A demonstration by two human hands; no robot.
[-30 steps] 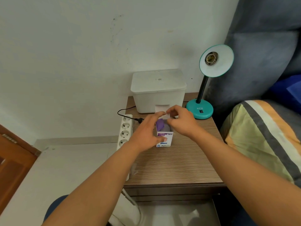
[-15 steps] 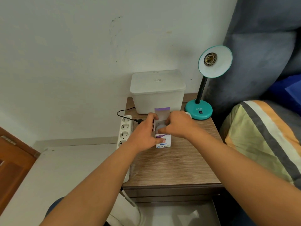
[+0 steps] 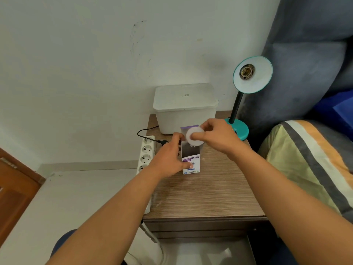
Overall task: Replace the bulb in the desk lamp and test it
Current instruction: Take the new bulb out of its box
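A teal desk lamp (image 3: 252, 75) stands at the back right of the wooden bedside table (image 3: 206, 194); its shade faces me and the socket (image 3: 246, 71) is bare. A white and purple bulb box (image 3: 191, 161) stands upright on the table with its top flap open. My left hand (image 3: 169, 159) grips the box's left side. My right hand (image 3: 215, 138) pinches a white bulb (image 3: 194, 138) by its dome, just above the box's mouth; the bulb's base is hidden.
A white lidded bin (image 3: 185, 108) sits at the back of the table against the wall. A white power strip (image 3: 146, 153) hangs along the table's left edge with a black plug in it. A striped pillow (image 3: 309, 165) and a grey headboard lie to the right.
The box's top flap has been opened. My right hand reached into the box and has lifted the white bulb up out of it, while my left hand kept holding the box.
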